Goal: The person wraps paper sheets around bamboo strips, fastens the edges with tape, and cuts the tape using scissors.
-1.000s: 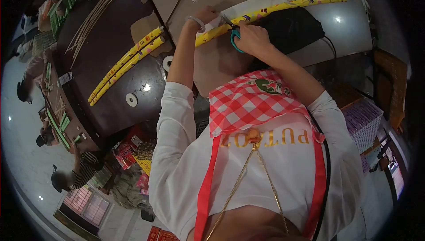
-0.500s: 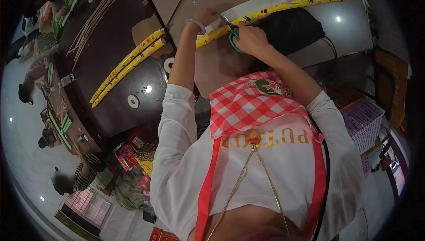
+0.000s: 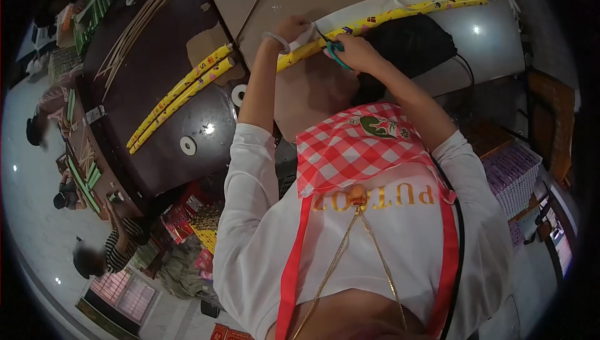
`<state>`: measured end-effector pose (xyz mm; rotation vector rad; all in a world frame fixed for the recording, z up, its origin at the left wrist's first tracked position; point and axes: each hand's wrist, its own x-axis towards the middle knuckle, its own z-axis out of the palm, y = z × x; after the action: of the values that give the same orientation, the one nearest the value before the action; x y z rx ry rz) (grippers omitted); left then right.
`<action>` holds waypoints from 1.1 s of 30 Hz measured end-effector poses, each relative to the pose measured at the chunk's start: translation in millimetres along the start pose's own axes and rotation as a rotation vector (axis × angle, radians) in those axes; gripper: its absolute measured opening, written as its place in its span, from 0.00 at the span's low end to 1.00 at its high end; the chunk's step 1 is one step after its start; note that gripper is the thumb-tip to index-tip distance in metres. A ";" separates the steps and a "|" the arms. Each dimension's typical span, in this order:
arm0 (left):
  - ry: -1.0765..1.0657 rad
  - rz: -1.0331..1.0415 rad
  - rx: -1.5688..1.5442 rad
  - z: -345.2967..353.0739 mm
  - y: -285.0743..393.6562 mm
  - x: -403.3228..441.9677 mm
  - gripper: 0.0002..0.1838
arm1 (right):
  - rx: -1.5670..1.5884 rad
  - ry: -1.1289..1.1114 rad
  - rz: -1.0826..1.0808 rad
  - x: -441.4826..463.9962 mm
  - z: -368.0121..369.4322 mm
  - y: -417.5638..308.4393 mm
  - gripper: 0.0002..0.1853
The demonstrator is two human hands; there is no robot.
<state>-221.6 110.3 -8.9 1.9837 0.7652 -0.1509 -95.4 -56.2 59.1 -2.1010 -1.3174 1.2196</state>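
My right hand (image 3: 360, 54) grips a pair of scissors (image 3: 338, 59) with teal handles. The dark blades point toward my left hand and lie over a long yellow patterned tube (image 3: 390, 15). My left hand (image 3: 292, 30), with a bracelet at the wrist, is closed at the near end of a white paper strip (image 3: 369, 6) that runs along the tube's far side. Its fingertips look pinched on the strip's edge. Part of the tube passes under the blades and right fingers. A black cloth-like bundle (image 3: 415, 43) lies close below the tube, beside my right forearm.
Two yellow patterned tubes (image 3: 181, 101) lie on the dark table at left. Thin sticks (image 3: 140, 24) lie beyond them. Rolls of white tape (image 3: 188, 145) rest nearby. Purple-and-white boxes (image 3: 512, 168) stand at right. Other people work at a table on the far left.
The scissors have shifted slightly and their handles have swung a little to the right with my right hand. My left hand stays at the strip's end, with its fingers slightly moved.
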 end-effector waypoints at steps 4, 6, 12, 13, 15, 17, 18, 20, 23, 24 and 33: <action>-0.016 0.001 0.041 -2.5 3.8 -0.6 0.16 | 0.362 -0.090 0.097 0.7 4.0 5.0 0.27; -0.034 -0.026 0.072 -4.9 9.4 -0.8 0.16 | 0.415 -0.127 0.097 1.1 2.4 7.0 0.26; -0.072 -0.021 0.069 -4.0 7.0 -0.4 0.16 | 0.553 -0.377 0.251 8.8 -4.7 6.5 0.24; -0.066 -0.021 0.059 -2.9 3.2 1.9 0.15 | 0.587 -0.409 0.252 10.7 -4.0 8.6 0.23; -0.075 -0.033 0.048 -6.7 12.6 -5.2 0.15 | 0.622 -0.402 0.231 5.0 -7.7 3.4 0.23; -0.081 -0.041 0.033 -8.4 15.0 -4.6 0.15 | 0.651 -0.392 0.210 -0.1 -8.6 1.9 0.22; -0.083 -0.032 0.060 -6.7 9.5 -2.4 0.14 | 0.814 -0.443 0.226 -1.1 -5.1 4.7 0.21; -0.082 -0.014 0.084 -5.0 3.6 -1.5 0.14 | 1.031 -0.526 0.279 -4.3 -2.1 5.3 0.21; 0.068 0.026 0.048 -1.3 8.4 -6.6 0.11 | 0.859 -0.510 0.267 -18.3 -13.8 -7.6 0.22; 0.069 0.037 0.039 2.5 4.4 -5.0 0.11 | 0.849 -0.500 0.273 -25.1 -17.4 -7.2 0.22; 0.705 -0.015 0.431 31.8 2.2 -12.7 0.07 | 0.140 0.747 -0.057 -58.8 -114.4 94.4 0.26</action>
<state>-224.0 77.5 -18.7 2.4690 1.2724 0.4362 38.4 -138.9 85.3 -2.0792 -0.9005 0.3955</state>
